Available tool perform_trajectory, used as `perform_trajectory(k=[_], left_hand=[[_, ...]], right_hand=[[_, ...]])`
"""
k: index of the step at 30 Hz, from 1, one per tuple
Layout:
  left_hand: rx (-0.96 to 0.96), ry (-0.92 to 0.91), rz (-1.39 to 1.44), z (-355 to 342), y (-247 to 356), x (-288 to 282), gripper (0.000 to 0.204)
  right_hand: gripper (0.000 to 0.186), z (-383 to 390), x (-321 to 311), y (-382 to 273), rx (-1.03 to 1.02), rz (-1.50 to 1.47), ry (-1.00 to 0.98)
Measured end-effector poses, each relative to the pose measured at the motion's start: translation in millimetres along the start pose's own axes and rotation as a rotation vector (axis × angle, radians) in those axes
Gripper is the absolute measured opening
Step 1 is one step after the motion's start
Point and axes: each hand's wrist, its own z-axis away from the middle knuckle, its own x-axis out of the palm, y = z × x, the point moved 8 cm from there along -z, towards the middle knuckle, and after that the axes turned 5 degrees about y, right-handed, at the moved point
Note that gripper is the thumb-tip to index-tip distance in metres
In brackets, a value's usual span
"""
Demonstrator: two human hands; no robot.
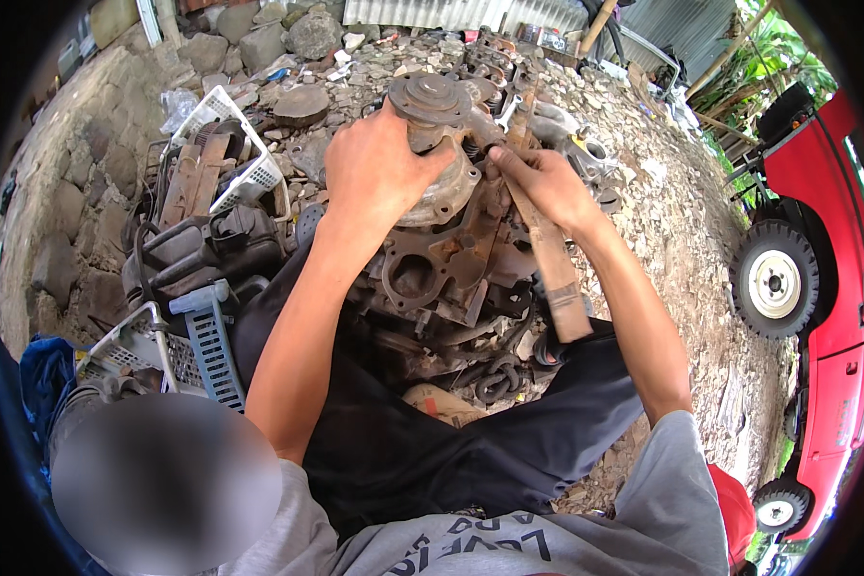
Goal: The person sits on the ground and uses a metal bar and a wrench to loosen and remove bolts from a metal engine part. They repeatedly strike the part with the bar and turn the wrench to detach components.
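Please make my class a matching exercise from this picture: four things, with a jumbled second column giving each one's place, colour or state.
1. Left hand
2. Right hand
3. Vehicle
4. Slotted plastic piece

A. Blue
B. At the upper part of a flat brown strip
C. Red, far right
D. Grasping a round metal part

Pairs: 1-D, 2-B, 3-C, 4-A

Grey short-sleeved shirt (590, 545) with dark lettering (494, 542); black trousers (394, 461); left hand (379, 163) and right hand (547, 187) bare

Baskets (257, 180) left of engine parts (458, 261), car (840, 384) right, stones (317, 36) behind
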Motion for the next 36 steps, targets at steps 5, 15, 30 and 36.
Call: perform_trajectory(k=[5,15,30,36], left_hand=[[-0.006,0.02,0.032,3.7,-3.2,-3.2,0.05],[-0.019,-0.001,0.007,2.0,-1.9,-0.3,0.052],[-0.05,-0.022,0.017,4.1,-5.4,-3.5,0.05],[-0.074,-0.055,-0.015,2.9,0.3,-4.2,0.054]], right_hand=[[0.036,37.8,12.2,-51.5,-0.455,0.97,0.452],[0.031,32.1,17.5,-36.0,-0.582,0.958,0.502],[0.054,19.7,-3.0,-29.7,-0.267,0.309,0.114],[0.027,41.3,24.7,-56.2,-0.448,1.235,0.414]])
